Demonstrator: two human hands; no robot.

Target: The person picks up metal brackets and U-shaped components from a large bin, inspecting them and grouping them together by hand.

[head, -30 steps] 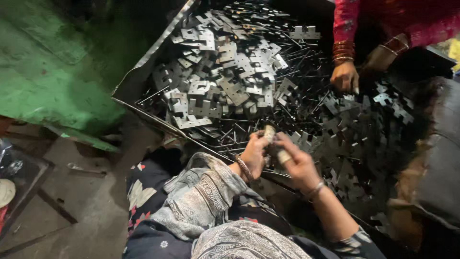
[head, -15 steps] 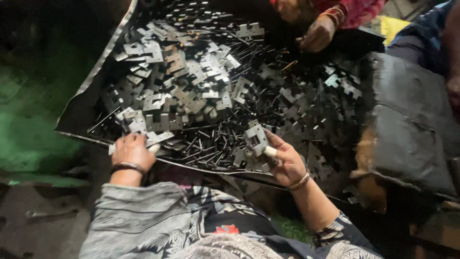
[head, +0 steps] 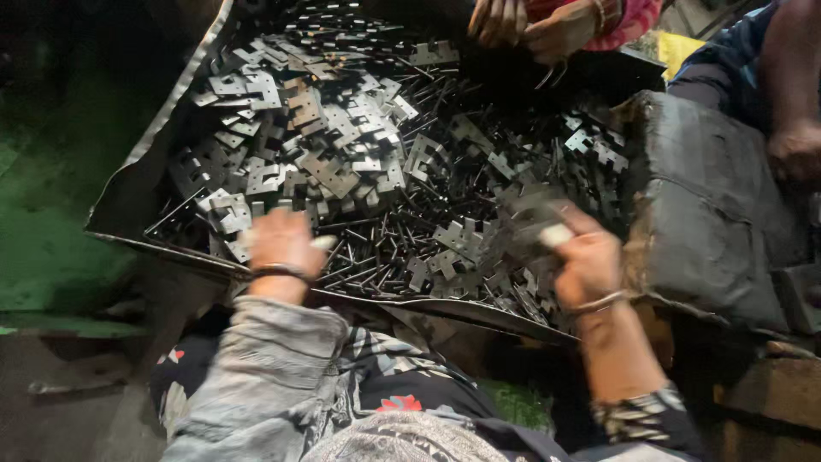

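Hands are working low in the frame over a dark tray (head: 128,201) heaped with flat metal hinge plates (head: 333,162): the left hand (head: 280,244) is lying spread on the pile, the right hand (head: 586,261) is gripping a blurred plate (head: 534,214) at centre right.

Both arms are stretched forward, coming up from the bottom of the view, one toward 11 o'clock and the other toward 1. Left hand (head: 282,244) is palm down, knuckles up, fingers curled a bit, dark bangle on the wrist, loose grey patterned sleeve covering the forearm. Right hand (head: 586,261) is blurry, fingers bunched and pinching toward 11 o'clock, thin bangle on the wrist, forearm bare down to a patterned cuff near the elbow.
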